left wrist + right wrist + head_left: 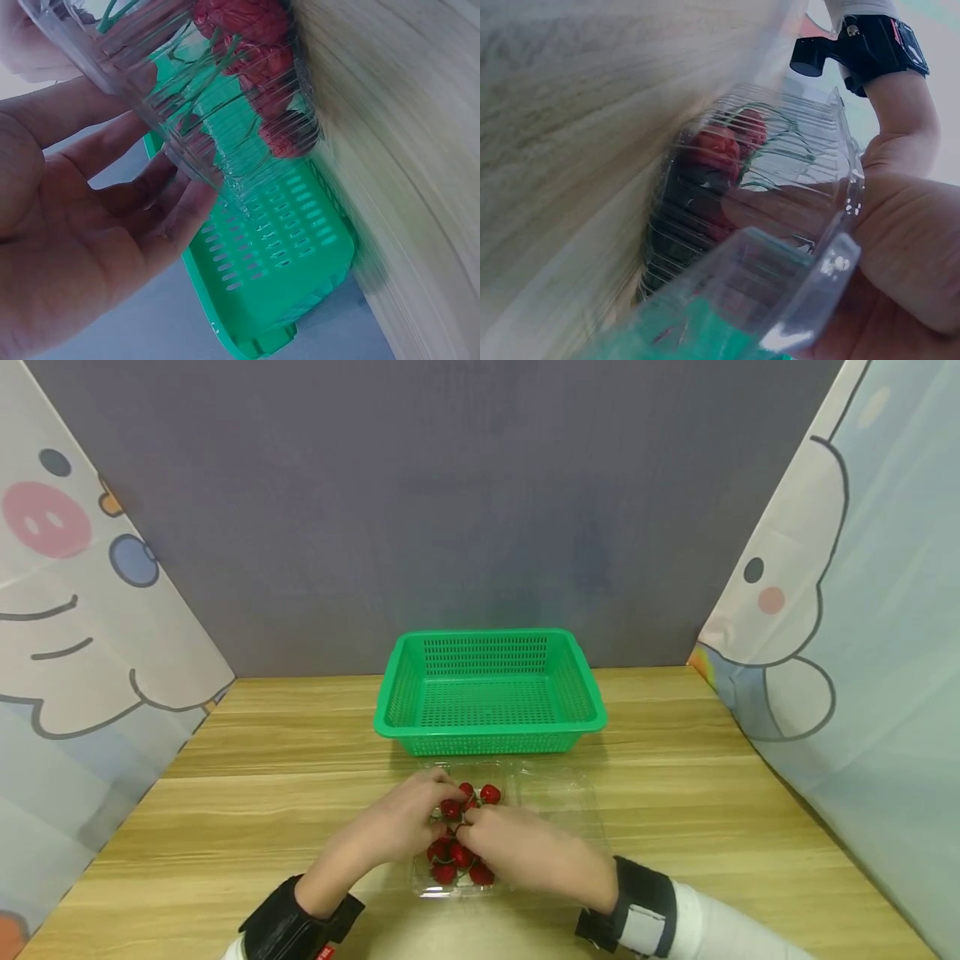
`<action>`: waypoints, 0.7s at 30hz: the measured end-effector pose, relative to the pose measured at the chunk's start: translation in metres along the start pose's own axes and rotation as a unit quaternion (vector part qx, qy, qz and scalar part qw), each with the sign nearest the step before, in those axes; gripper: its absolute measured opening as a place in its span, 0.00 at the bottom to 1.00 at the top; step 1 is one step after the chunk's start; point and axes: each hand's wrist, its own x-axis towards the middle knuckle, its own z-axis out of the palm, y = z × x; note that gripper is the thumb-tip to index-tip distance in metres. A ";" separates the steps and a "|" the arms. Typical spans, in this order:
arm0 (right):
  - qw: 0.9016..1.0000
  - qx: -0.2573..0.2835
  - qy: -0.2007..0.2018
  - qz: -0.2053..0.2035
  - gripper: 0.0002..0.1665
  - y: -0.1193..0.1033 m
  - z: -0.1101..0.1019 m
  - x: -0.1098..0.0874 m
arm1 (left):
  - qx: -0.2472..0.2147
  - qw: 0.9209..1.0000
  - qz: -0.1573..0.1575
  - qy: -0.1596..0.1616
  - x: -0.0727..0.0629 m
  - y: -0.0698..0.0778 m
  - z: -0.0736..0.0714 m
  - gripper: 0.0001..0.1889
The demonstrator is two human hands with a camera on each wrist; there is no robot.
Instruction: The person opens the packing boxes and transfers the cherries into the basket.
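A clear plastic clamshell box (422,885) lies on the table with several red cherries (461,855) on green stems inside. My left hand (405,818) reaches over its left side, thumb and fingers apart around the cherries. In the left wrist view the left hand (90,202) has relaxed fingers at the box wall. From the right, my right hand (517,847) reaches in, its fingertips close together among the cherries. The right wrist view shows the right hand (907,247) over the rim, a finger inside near the cherries (716,146). Whether it pinches a stem is hidden.
A green perforated basket (491,728) stands just behind the box. The box's clear lid (558,793) lies folded out to the right. A grey wall (465,510) closes off the back of the wooden table (255,760), with printed cloths at both sides.
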 end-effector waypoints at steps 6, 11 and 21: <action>1.000 0.018 0.011 -0.006 0.16 0.002 0.000 -0.001 | 0.001 1.000 0.005 0.005 0.001 -0.002 0.002 0.19; 0.999 0.048 0.021 -0.008 0.16 0.006 -0.005 -0.006 | -0.001 1.000 0.005 -0.002 0.002 -0.003 0.003 0.19; 0.994 0.094 0.054 -0.017 0.18 0.013 -0.012 -0.011 | 0.020 1.000 0.012 0.008 0.002 -0.002 0.005 0.16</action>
